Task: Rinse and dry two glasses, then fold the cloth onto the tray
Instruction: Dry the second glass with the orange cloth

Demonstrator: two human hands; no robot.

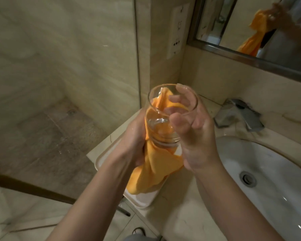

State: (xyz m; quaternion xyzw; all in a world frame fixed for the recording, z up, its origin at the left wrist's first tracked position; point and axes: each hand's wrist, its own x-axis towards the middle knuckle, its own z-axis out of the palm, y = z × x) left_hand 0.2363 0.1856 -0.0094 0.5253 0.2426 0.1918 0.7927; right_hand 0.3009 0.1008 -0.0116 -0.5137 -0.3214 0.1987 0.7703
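A clear drinking glass [165, 119] is held up above the counter, its mouth tilted toward me. My left hand [135, 138] grips it from the left through an orange cloth [156, 166], which wraps the far side of the glass and hangs down over a white tray [101, 160]. My right hand [196, 129] holds the glass from the right, with fingers curled over the rim and fingertips inside. A second glass is not in sight.
A white sink basin [268, 171] with a drain [248, 178] lies at the right, and a chrome faucet [240, 113] stands behind it. A mirror [261, 26] hangs above. A glass shower partition [135, 49] stands at the left of the beige counter [177, 221].
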